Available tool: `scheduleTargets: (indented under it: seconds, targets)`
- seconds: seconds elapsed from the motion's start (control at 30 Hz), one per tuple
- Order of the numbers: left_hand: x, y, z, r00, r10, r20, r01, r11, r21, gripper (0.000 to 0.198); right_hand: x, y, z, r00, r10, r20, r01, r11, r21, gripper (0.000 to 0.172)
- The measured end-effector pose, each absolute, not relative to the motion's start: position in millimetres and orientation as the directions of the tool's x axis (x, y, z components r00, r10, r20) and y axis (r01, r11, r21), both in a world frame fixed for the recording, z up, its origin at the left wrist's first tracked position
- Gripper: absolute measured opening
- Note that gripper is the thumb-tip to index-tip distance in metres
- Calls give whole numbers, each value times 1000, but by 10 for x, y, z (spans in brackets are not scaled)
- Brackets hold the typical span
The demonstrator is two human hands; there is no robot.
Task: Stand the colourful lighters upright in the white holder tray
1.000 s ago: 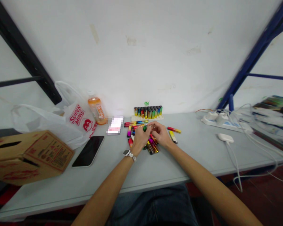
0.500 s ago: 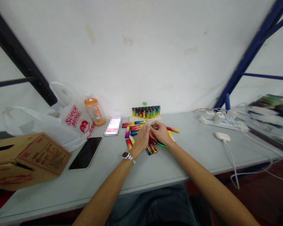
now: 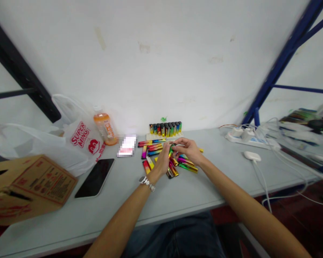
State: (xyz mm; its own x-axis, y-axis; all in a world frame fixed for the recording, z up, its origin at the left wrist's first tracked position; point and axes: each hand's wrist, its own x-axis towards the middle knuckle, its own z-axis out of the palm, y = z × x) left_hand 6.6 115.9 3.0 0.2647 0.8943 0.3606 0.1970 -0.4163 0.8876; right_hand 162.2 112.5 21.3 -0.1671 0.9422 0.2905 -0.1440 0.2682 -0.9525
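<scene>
Between my two hands is a shiny green-and-yellow tube with a dark top, partly covered by fingers. My left hand, with a metal watch at the wrist, is closed around its lower part. The fingertips of my right hand pinch near its upper end. Under and around both hands lie several metallic tubes, such as a green-gold one and a red-yellow one. Behind them, similar tubes with black tops stand upright in rows on a white rack.
On the left are a cardboard box, a white plastic bag, an orange drink bottle, a black phone and a blurred-out pale item. To the right are a power strip and a white charger with cables.
My right hand has lifted slightly and shifted right, its fingers now less bunched. The green-and-yellow tube between the hands shows more clearly. The view has shifted a little.
</scene>
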Motion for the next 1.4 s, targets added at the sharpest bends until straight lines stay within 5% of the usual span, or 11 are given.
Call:
scheduleTargets:
  seconds: [0.23, 0.5, 0.73, 1.0, 1.3, 1.4]
  targets:
    - [20, 1230, -5, 241, 888, 391, 307, -452, 838, 46, 2139, 1683, 284, 108, 857, 504, 235, 470, -851, 33]
    - [47, 1235, -12, 392, 807, 442, 414, -583, 699, 43, 2531, 2360, 289, 58, 838, 543, 611, 401, -683, 16]
    - [54, 1226, -2, 409, 805, 430, 429, -586, 688, 45, 2493, 2505, 297, 10, 830, 558, 640, 423, -642, 18]
    - [59, 1246, -22, 418, 797, 436, 439, -598, 671, 45, 2349, 2579, 349, 101, 880, 463, 754, 236, -612, 17]
    - [46, 1309, -31, 305, 813, 496, 507, -579, 638, 17, 2221, 2355, 349, 229, 874, 429, 673, 177, -719, 9]
    - [108, 1408, 64, 271, 823, 500, 553, -558, 619, 30, 2106, 2136, 391, 251, 869, 426, 563, 227, -795, 9]
